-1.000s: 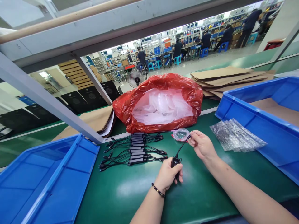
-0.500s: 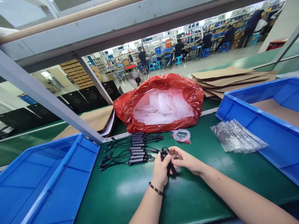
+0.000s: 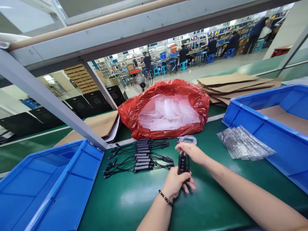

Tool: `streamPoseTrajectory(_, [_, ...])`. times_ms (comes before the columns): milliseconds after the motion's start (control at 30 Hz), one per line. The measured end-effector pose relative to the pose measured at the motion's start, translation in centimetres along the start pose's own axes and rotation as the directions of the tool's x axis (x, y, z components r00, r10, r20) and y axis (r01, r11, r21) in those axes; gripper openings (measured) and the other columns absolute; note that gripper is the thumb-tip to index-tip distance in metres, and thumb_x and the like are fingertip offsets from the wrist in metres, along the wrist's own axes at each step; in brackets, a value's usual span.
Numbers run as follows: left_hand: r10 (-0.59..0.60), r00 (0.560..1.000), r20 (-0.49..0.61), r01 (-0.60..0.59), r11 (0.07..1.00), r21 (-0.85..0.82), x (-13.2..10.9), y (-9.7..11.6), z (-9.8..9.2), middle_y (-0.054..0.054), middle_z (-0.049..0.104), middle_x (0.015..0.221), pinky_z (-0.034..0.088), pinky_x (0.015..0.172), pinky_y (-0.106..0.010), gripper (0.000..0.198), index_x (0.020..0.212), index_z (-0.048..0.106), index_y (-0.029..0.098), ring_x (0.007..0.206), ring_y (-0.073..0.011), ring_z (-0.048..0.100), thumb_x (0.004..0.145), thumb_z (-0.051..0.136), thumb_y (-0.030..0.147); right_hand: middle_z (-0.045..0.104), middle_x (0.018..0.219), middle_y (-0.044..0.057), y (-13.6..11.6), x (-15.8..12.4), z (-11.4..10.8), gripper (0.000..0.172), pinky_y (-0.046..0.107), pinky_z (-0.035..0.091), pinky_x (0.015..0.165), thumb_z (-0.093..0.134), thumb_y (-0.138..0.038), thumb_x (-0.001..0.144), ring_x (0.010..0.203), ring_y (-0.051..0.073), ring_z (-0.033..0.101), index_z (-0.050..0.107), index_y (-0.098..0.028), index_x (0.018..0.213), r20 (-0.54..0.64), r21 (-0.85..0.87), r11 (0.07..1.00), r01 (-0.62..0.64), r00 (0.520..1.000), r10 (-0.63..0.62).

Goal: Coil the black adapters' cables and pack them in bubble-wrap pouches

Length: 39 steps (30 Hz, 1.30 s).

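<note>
A black inline cable controller (image 3: 183, 165) with small button marks stands nearly upright between my hands over the green table. My left hand (image 3: 177, 183) is closed around its lower end, wearing a beaded bracelet. At the top, my right hand (image 3: 192, 152) has its fingers closed on the upper end, where the black cable loops; the exact grip is partly hidden. To the left lies a row of similar black controllers (image 3: 142, 157) with cables spread to both sides. Just behind my right hand is a clear round roll (image 3: 191, 139), partly covered by it.
A red plastic bag (image 3: 127, 110) of translucent white sleeves (image 3: 168, 112) stands at the back. Blue bins flank the table, one left (image 3: 92, 160) and one right (image 3: 255, 123). Silvery bags (image 3: 245, 144) lie beside the right bin. Brown cardboard sheets (image 3: 231, 79) are behind.
Both hands have moved slightly right with the controller. It is now more upright and its front faces me. My right hand has shifted to its upper end, my left hand to the lower.
</note>
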<state>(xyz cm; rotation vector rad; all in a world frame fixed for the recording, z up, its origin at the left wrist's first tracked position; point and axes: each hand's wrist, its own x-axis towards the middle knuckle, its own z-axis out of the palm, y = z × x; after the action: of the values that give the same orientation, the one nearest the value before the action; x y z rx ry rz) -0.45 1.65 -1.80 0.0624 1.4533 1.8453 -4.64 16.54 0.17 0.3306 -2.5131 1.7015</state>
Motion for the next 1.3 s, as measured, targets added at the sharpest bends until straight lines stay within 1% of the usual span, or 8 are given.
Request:
streamPoseTrajectory(100, [0.067, 0.994, -0.081, -0.070, 0.997, -0.029, -0.1, 0.5, -0.3, -0.001, 0.059, 0.053, 0.033, 0.028, -0.015, 0.030, 0.071, 0.053, 0.011, 0.044, -0.0152, 0.061, 0.057, 0.066, 0.034, 0.060, 0.100, 0.015, 0.9, 4.7, -2.8, 0.037, 0.036, 0.043, 0.076, 0.035, -0.021, 0.086, 0.090, 0.025, 0.056, 0.054, -0.015, 0.117, -0.204, -0.665, 0.737, -0.117, 0.978, -0.029])
streamPoseTrajectory(200, [0.092, 0.989, -0.115, -0.097, 0.995, -0.031, -0.2, 0.8, -0.6, -0.001, 0.058, 0.053, 0.035, 0.030, -0.015, 0.031, 0.071, 0.053, 0.011, 0.043, -0.0146, 0.060, 0.057, 0.066, 0.035, 0.063, 0.088, 0.019, 1.8, 8.8, -5.4, 0.039, 0.038, 0.043, 0.071, 0.037, -0.009, 0.080, 0.083, 0.028, 0.059, 0.057, -0.010, 0.114, -0.209, -0.855, 0.478, -0.201, 0.977, 0.037])
streamPoseTrajectory(433, [0.141, 0.975, -0.173, -0.152, 0.987, -0.054, -0.2, 0.9, -0.7, -0.001, 0.058, 0.054, 0.037, 0.032, -0.016, 0.032, 0.072, 0.053, 0.011, 0.045, -0.0140, 0.060, 0.057, 0.067, 0.036, 0.062, 0.091, 0.016, -0.3, 9.1, -6.9, 0.026, 0.034, 0.041, 0.078, 0.040, -0.014, 0.082, 0.089, 0.024, 0.056, 0.066, -0.010, 0.087, -0.125, -0.856, 0.515, -0.050, 0.986, -0.112])
streamPoseTrajectory(567, [0.203, 0.959, -0.199, -0.221, 0.973, -0.072, -0.4, 1.0, -0.5, -0.005, 0.063, 0.066, 0.040, 0.034, -0.017, 0.033, 0.074, 0.054, 0.011, 0.052, -0.0159, 0.063, 0.060, 0.067, 0.037, 0.062, 0.097, 0.008, -3.7, 4.4, -5.7, 0.018, 0.033, 0.043, 0.080, 0.048, -0.030, 0.084, 0.090, 0.020, 0.056, 0.061, -0.018, 0.083, -0.357, -0.476, 0.858, 0.195, 0.848, -0.391])
streamPoseTrajectory(700, [0.292, 0.936, -0.198, -0.309, 0.949, -0.060, -0.6, 1.2, -0.5, -0.011, 0.063, 0.091, 0.039, 0.032, -0.017, 0.041, 0.089, 0.055, 0.011, 0.064, -0.0201, 0.066, 0.062, 0.068, 0.038, 0.062, 0.066, 0.002, -4.3, 0.4, -4.2, 0.021, 0.027, 0.045, 0.054, 0.060, -0.040, 0.076, 0.054, 0.014, 0.055, 0.055, -0.020, 0.076, -0.604, 0.064, 0.989, 0.131, 0.794, -0.066])
streamPoseTrajectory(900, [0.332, 0.927, -0.173, -0.333, 0.943, 0.027, -0.5, 0.8, -0.5, -0.006, 0.063, 0.073, 0.034, 0.028, -0.016, 0.034, 0.079, 0.054, 0.012, 0.058, -0.0186, 0.065, 0.062, 0.068, 0.038, 0.056, 0.051, -0.003, -1.6, -1.5, -1.8, 0.032, 0.023, 0.037, 0.040, 0.070, -0.045, 0.063, 0.039, 0.010, 0.046, 0.053, -0.019, 0.069, -0.480, 0.511, 0.860, 0.013, 0.834, 0.273])
streamPoseTrajectory(1100, [0.328, 0.896, -0.300, -0.335, 0.942, 0.028, -0.1, 0.6, -0.6, -0.004, 0.062, 0.072, 0.036, 0.031, -0.016, 0.032, 0.080, 0.054, 0.012, 0.054, -0.0153, 0.063, 0.064, 0.066, 0.037, 0.066, 0.070, 0.003, -1.0, -2.6, 0.7, 0.035, 0.031, 0.047, 0.066, 0.070, -0.046, 0.064, 0.064, 0.016, 0.059, 0.063, -0.015, 0.079, -0.007, 0.643, 0.751, -0.150, 0.979, 0.202])
streamPoseTrajectory(1300, [0.179, 0.980, -0.087, -0.177, 0.984, 0.031, -0.4, 0.6, -0.3, -0.007, 0.065, 0.076, 0.036, 0.031, -0.016, 0.030, 0.080, 0.056, 0.011, 0.054, -0.0168, 0.064, 0.062, 0.066, 0.032, 0.064, 0.060, 0.001, 0.7, -1.8, 0.0, 0.032, 0.029, 0.047, 0.063, 0.079, -0.040, 0.053, 0.060, 0.016, 0.058, 0.064, -0.015, 0.068, -0.247, 0.766, 0.637, -0.084, 0.877, 0.412])
